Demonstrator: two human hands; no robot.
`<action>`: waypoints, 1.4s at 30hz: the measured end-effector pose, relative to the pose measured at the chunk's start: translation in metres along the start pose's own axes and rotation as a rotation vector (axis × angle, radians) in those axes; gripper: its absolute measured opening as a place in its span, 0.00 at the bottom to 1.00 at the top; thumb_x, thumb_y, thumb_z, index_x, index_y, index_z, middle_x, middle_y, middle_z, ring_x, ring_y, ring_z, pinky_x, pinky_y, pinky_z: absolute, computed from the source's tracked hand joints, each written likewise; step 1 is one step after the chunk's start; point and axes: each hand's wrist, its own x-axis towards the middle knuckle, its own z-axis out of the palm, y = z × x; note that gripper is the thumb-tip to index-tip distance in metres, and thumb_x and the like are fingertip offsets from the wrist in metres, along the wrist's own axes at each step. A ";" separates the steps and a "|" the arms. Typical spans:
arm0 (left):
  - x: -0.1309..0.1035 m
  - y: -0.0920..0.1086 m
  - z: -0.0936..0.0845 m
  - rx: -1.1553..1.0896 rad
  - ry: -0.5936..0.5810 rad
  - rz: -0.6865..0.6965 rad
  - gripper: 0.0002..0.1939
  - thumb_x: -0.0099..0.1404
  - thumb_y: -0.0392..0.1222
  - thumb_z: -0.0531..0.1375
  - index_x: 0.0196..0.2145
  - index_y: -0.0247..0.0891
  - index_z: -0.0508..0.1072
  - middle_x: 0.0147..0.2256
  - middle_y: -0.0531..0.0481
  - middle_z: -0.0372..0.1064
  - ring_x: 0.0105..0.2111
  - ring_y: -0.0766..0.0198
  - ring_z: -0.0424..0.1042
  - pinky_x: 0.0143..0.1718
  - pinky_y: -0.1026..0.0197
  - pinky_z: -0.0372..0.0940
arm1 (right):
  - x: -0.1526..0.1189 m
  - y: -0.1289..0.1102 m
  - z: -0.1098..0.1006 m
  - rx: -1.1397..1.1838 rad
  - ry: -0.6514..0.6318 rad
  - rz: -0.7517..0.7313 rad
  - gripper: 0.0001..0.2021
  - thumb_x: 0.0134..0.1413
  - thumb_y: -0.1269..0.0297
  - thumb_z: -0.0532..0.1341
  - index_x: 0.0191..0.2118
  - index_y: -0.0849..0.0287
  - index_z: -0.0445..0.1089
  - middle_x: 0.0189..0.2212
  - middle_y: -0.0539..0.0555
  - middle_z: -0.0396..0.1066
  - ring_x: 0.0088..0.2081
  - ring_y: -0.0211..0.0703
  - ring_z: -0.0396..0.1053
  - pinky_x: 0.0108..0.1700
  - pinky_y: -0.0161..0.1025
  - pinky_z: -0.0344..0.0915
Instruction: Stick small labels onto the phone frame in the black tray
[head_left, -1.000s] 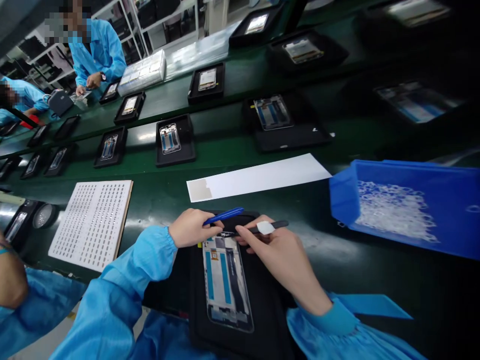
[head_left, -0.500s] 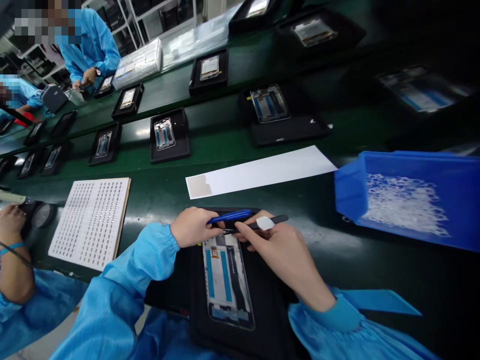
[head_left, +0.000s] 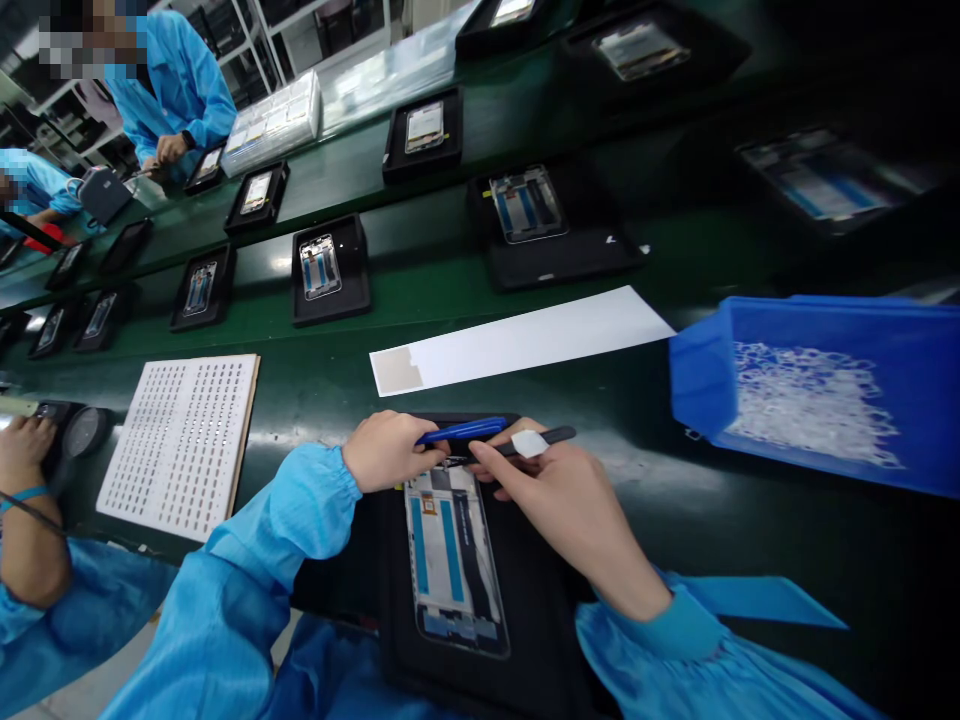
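A phone frame (head_left: 452, 555) with blue strips lies in a black tray (head_left: 540, 620) right in front of me. My left hand (head_left: 386, 452) holds a blue tool (head_left: 461, 431) at the frame's top edge. My right hand (head_left: 559, 495) grips black tweezers (head_left: 551, 437) with a white tab, their tips meeting the blue tool at the top of the frame. Both sleeves are light blue.
A white perforated sheet (head_left: 184, 440) lies to the left, a long white paper strip (head_left: 525, 340) beyond my hands, a blue bin (head_left: 825, 390) of clear small parts to the right. Several black trays with phone frames (head_left: 330, 270) sit on the green conveyor. A co-worker's hand (head_left: 26, 440) is at far left.
The view has shifted slightly; both hands stay at the top of the phone frame with their tools. The trays on the conveyor have drifted left.
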 end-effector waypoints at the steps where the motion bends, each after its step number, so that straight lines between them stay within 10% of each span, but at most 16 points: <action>1: 0.000 -0.001 -0.001 -0.009 -0.008 0.005 0.08 0.63 0.40 0.59 0.35 0.42 0.78 0.23 0.56 0.69 0.24 0.67 0.67 0.26 0.66 0.56 | 0.000 0.000 0.000 0.002 -0.003 0.001 0.15 0.46 0.47 0.64 0.25 0.55 0.70 0.21 0.54 0.74 0.24 0.49 0.73 0.24 0.40 0.69; 16: 0.000 -0.003 -0.004 -0.039 -0.045 0.021 0.08 0.61 0.40 0.60 0.38 0.41 0.78 0.22 0.57 0.66 0.22 0.68 0.64 0.25 0.67 0.54 | 0.008 -0.011 -0.002 0.125 -0.047 0.212 0.11 0.42 0.56 0.69 0.23 0.58 0.72 0.21 0.56 0.74 0.27 0.52 0.75 0.22 0.38 0.69; 42: 0.001 0.001 0.002 -0.011 -0.030 -0.034 0.08 0.62 0.44 0.59 0.35 0.43 0.77 0.25 0.57 0.70 0.25 0.66 0.68 0.26 0.65 0.55 | 0.008 -0.005 -0.002 0.034 -0.069 0.102 0.12 0.46 0.53 0.64 0.25 0.57 0.71 0.22 0.56 0.75 0.26 0.52 0.75 0.23 0.40 0.72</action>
